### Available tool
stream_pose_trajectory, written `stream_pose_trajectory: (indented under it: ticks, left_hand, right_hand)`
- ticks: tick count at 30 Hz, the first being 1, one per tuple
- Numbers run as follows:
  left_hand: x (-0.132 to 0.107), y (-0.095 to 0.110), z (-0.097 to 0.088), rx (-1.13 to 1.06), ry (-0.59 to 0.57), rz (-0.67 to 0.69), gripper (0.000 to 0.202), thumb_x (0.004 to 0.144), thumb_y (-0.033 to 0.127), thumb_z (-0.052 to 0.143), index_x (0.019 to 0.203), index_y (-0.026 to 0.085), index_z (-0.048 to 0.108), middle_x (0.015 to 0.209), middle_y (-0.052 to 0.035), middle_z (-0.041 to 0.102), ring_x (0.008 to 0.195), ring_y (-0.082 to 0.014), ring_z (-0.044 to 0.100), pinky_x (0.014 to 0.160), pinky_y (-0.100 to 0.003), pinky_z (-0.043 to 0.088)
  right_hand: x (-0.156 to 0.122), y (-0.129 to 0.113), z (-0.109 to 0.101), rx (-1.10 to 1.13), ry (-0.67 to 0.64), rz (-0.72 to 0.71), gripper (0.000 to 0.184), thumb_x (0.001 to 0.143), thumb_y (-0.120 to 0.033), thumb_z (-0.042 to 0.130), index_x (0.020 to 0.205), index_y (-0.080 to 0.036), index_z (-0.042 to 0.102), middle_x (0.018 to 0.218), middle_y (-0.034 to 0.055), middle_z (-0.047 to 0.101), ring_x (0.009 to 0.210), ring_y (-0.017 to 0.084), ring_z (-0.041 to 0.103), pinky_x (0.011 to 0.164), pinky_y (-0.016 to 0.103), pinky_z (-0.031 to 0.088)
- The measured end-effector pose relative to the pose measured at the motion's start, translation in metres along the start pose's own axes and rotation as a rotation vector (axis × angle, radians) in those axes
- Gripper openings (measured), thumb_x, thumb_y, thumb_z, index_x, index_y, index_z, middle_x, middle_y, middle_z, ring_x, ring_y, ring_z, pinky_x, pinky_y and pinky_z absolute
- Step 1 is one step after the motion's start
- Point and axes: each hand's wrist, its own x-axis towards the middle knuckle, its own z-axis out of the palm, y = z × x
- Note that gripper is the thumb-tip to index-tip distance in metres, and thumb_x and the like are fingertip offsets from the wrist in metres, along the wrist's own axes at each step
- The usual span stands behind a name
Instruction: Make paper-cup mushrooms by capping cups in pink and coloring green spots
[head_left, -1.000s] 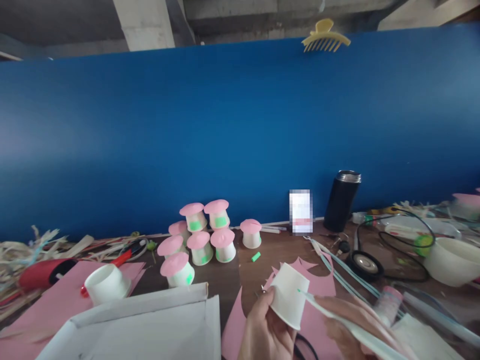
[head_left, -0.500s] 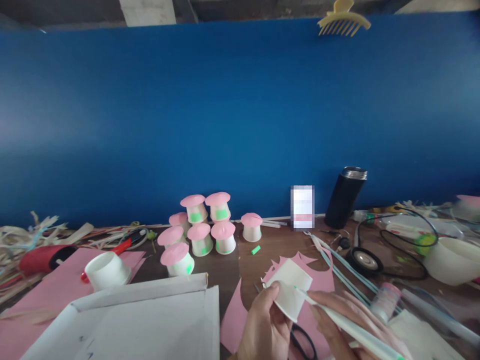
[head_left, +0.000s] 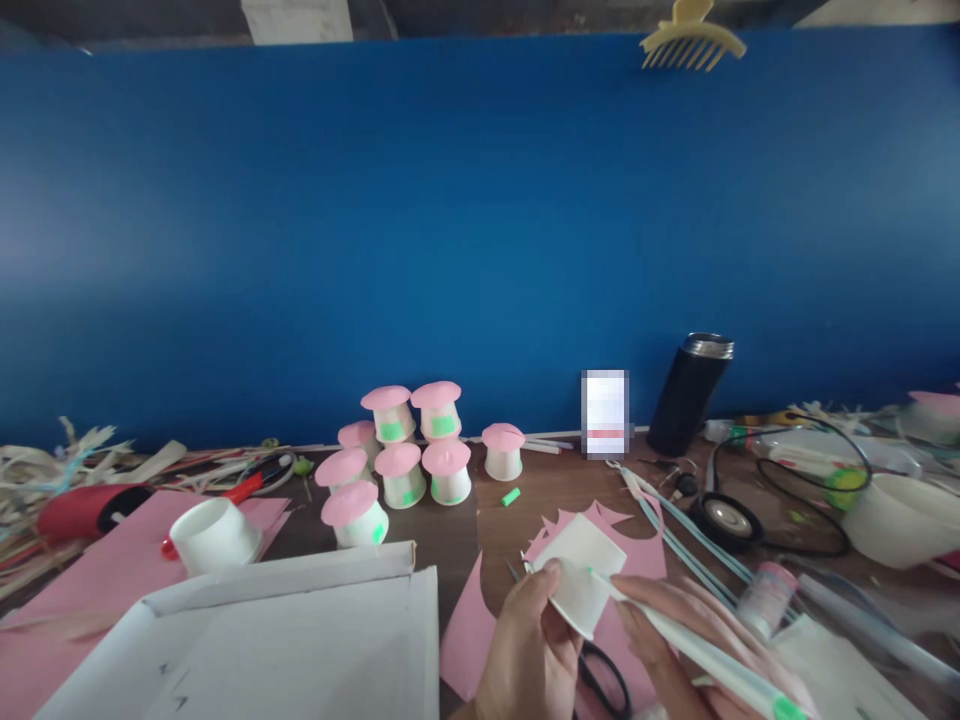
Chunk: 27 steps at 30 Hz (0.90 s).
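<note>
A white paper cup [head_left: 579, 560] is held tilted by my left hand [head_left: 529, 640], thumb on its side. My right hand [head_left: 690, 640] grips a white marker pen [head_left: 701, 655] with a green tip, and the tip meets the cup's wall. Beneath the hands lie cut pink paper [head_left: 637, 560] and a pair of scissors [head_left: 606, 680], partly covered. A small green marker cap [head_left: 511, 497] rests on the table behind the cup. Beyond it to the left stand several upturned white cups with pink paper tops [head_left: 400, 475] and green patches.
At front left are a white box lid [head_left: 315, 650], a white cup [head_left: 215, 537] and pink sheets [head_left: 82, 580]. A black bottle [head_left: 690, 395], a stethoscope [head_left: 727, 518], a small jar [head_left: 767, 600] and a larger white cup [head_left: 907, 520] crowd the right. A blue partition [head_left: 480, 220] rises behind.
The marker tip stays at the cup's wall, and the pen has shifted only slightly. Both hands keep their hold; the view has moved a little.
</note>
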Motion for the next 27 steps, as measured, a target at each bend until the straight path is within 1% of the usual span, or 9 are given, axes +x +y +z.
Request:
stream_pose_trajectory:
  ticks: [3, 6, 9, 13, 15, 19, 23, 27]
  left_hand:
    - [-0.0011, -0.0005, -0.0005, -0.016, -0.015, -0.003, 0.006, 0.074, 0.016, 0.065, 0.080, 0.013, 0.066, 0.088, -0.0088, 0.069, 0.100, -0.0249, 0.062, 0.095, -0.035, 0.045]
    - [-0.0028, -0.0007, 0.0001, -0.023, -0.013, -0.001, 0.002, 0.074, 0.016, 0.066, 0.076, 0.014, 0.065, 0.084, -0.0069, 0.070, 0.092, -0.0222, 0.064, 0.093, -0.034, 0.046]
    - [-0.0047, -0.0004, 0.0021, -0.005, -0.031, -0.002, 0.004, 0.076, 0.016, 0.064, 0.078, 0.013, 0.066, 0.085, -0.0076, 0.071, 0.087, -0.0215, 0.066, 0.091, -0.033, 0.047]
    - [-0.0059, 0.0001, 0.0056, -0.007, 0.004, 0.000, 0.006, 0.079, 0.013, 0.061, 0.077, 0.013, 0.066, 0.083, -0.0081, 0.072, 0.081, -0.0196, 0.067, 0.087, -0.032, 0.049]
    - [-0.0058, 0.0006, 0.0068, -0.010, 0.024, 0.001, 0.006, 0.079, 0.013, 0.060, 0.076, 0.013, 0.065, 0.084, -0.0085, 0.072, 0.081, -0.0198, 0.067, 0.083, -0.032, 0.051]
    - [-0.0057, 0.0016, 0.0071, -0.029, 0.041, -0.018, 0.005, 0.078, 0.013, 0.061, 0.082, 0.013, 0.065, 0.087, -0.0090, 0.072, 0.086, -0.0215, 0.067, 0.078, -0.031, 0.052]
    - [-0.0046, 0.0013, 0.0054, -0.044, 0.026, -0.035, 0.005, 0.078, 0.014, 0.063, 0.083, 0.014, 0.063, 0.085, -0.0082, 0.071, 0.083, -0.0204, 0.067, 0.071, -0.028, 0.052]
    - [-0.0020, 0.0013, 0.0047, -0.016, 0.043, -0.022, 0.011, 0.078, 0.015, 0.063, 0.089, 0.013, 0.062, 0.089, -0.0085, 0.072, 0.083, -0.0200, 0.068, 0.072, -0.029, 0.052]
  right_hand:
    - [0.0019, 0.0011, 0.0004, 0.000, 0.013, -0.030, 0.017, 0.091, -0.024, 0.048, 0.103, -0.019, 0.058, 0.086, 0.0018, 0.070, 0.078, 0.012, 0.068, 0.068, 0.020, 0.052]
    - [0.0035, 0.0006, 0.0005, -0.018, 0.013, -0.038, 0.017, 0.091, -0.025, 0.048, 0.103, -0.019, 0.058, 0.087, 0.0016, 0.071, 0.078, 0.011, 0.068, 0.069, 0.020, 0.052]
    - [0.0034, 0.0000, 0.0011, -0.022, 0.007, -0.024, 0.016, 0.092, -0.025, 0.046, 0.102, -0.019, 0.058, 0.086, 0.0015, 0.071, 0.078, 0.011, 0.068, 0.068, 0.020, 0.052]
    - [0.0025, -0.0001, 0.0019, -0.023, 0.010, -0.041, 0.017, 0.092, -0.026, 0.046, 0.102, -0.019, 0.058, 0.085, 0.0013, 0.071, 0.077, 0.011, 0.068, 0.066, 0.020, 0.052]
    - [0.0018, 0.0000, 0.0022, -0.033, 0.013, -0.034, 0.017, 0.092, -0.026, 0.047, 0.101, -0.019, 0.058, 0.085, 0.0015, 0.071, 0.077, 0.011, 0.068, 0.066, 0.020, 0.052]
    - [0.0001, 0.0007, 0.0017, -0.032, 0.010, -0.026, 0.017, 0.092, -0.026, 0.045, 0.101, -0.020, 0.058, 0.084, 0.0014, 0.071, 0.077, 0.012, 0.068, 0.066, 0.022, 0.051]
    - [-0.0012, 0.0014, 0.0004, -0.036, 0.015, -0.036, 0.016, 0.092, -0.025, 0.046, 0.101, -0.020, 0.058, 0.085, 0.0012, 0.071, 0.078, 0.012, 0.068, 0.067, 0.022, 0.051]
    - [-0.0028, 0.0025, 0.0014, -0.034, 0.019, -0.032, 0.015, 0.091, -0.024, 0.047, 0.100, -0.019, 0.059, 0.086, 0.0013, 0.071, 0.079, 0.012, 0.067, 0.070, 0.022, 0.051]
